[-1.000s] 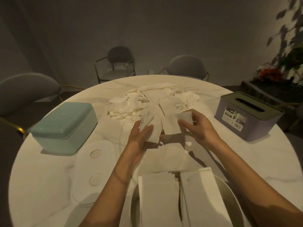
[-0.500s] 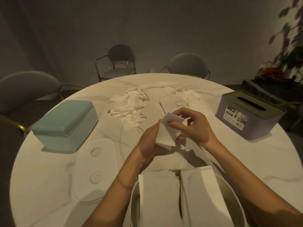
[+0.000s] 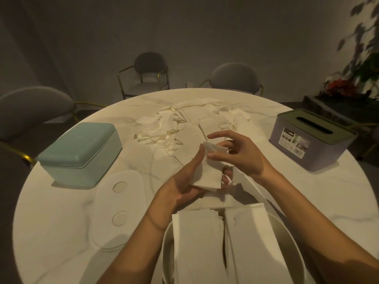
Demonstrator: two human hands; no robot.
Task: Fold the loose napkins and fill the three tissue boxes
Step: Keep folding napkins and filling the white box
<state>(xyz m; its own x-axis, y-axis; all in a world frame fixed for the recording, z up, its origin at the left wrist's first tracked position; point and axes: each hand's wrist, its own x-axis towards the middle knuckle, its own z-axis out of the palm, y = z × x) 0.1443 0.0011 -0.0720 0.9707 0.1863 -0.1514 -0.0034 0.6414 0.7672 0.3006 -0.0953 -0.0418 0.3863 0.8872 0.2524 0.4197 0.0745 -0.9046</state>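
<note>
One folded white paper napkin [image 3: 209, 170] was held above the round white marble table [image 3: 61, 212], cradled in the curled left hand [image 3: 184, 181] and pinched by the right hand [image 3: 240, 154] at its top

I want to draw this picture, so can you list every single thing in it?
table: 1, white, round, under everything
loose napkins: a pile, white, table middle
folded napkin: 1, white, in both hands
napkin stacks: 2, white, in the near box
near box: 1, white, open
lid: 1, white, flat, near left
teal box: 1, left
purple box: 1, right
chairs: 3, grey
plant: 1, far right
left hand: holds napkin
right hand: pinches napkin
</note>
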